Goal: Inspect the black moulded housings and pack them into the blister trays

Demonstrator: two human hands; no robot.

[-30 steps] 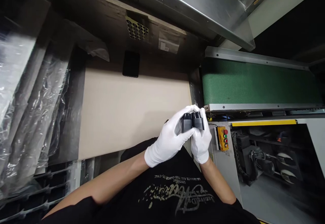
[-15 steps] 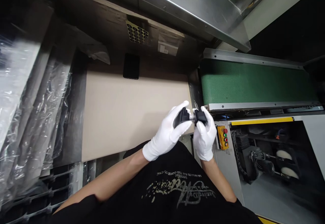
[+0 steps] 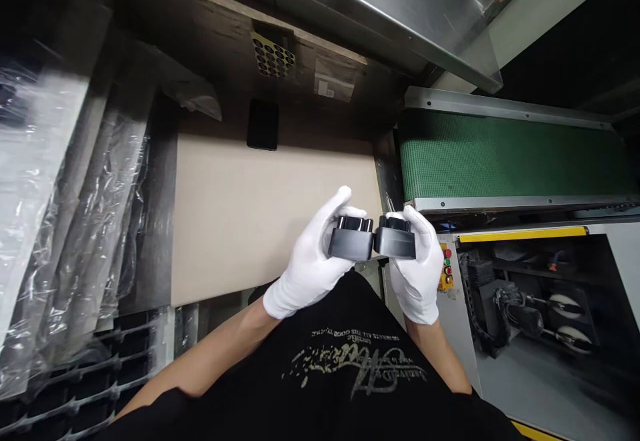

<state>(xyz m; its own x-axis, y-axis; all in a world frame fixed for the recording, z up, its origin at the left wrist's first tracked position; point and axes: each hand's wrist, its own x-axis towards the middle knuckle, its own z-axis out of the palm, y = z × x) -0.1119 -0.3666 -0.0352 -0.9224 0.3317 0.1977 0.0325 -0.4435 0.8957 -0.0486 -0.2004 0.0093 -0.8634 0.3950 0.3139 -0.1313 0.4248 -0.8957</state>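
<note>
Both my hands wear white gloves and each holds a small black plastic part side by side in front of my chest. My left hand (image 3: 310, 261) grips the left black part (image 3: 351, 242), its fingers wrapped round the far side. In my right hand (image 3: 417, 267) sits the right black part (image 3: 395, 241), which touches the left one edge to edge. Both parts hover over the near right corner of a beige cardboard sheet (image 3: 240, 214).
A green conveyor belt (image 3: 500, 157) runs to the right, with a yellow button box (image 3: 445, 269) below it. Plastic-wrapped stacks (image 3: 60, 214) lean at the left, black trays (image 3: 90, 387) below them. A dark flat phone-like object (image 3: 263, 125) lies at the sheet's far edge. Steel housing overhangs above.
The two parts, held close together and then turned apart, now sit side by side with their broad faces toward me. Both hands shifted slightly left.
</note>
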